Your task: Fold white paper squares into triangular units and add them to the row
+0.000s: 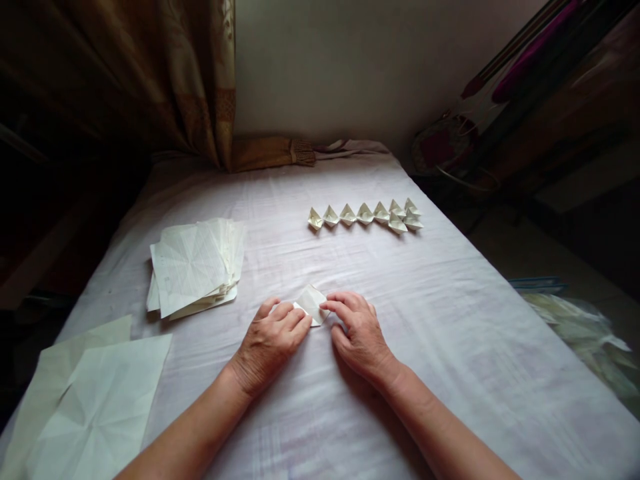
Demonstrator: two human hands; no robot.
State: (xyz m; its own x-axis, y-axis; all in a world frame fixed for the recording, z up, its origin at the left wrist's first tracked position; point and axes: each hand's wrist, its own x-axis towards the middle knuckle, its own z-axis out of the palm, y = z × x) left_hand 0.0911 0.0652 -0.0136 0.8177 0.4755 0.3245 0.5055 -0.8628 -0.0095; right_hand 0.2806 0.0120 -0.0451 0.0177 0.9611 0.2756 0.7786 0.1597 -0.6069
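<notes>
A small folded piece of paper (pixel 313 303) lies on the cloth-covered surface in front of me. My left hand (pixel 277 340) presses it down from the left, its fingers close together and covering part of the paper. At the right edge, the fingertips of my right hand (pixel 357 330) touch the paper, with the fingers curved and the thumb apart from them. Beyond my hands stands a row of small pointed folded paper pieces (pixel 347 215). To the left is a stack of creased paper squares (pixel 190 263).
Larger creased paper sheets (pixel 95 407) lie at the front left, near my left forearm. A pale bedsheet (pixel 450 333) covers the surface. A brown curtain (pixel 200 80) hangs at the back left. Past the right edge lies a clear plastic bag (pixel 585 333).
</notes>
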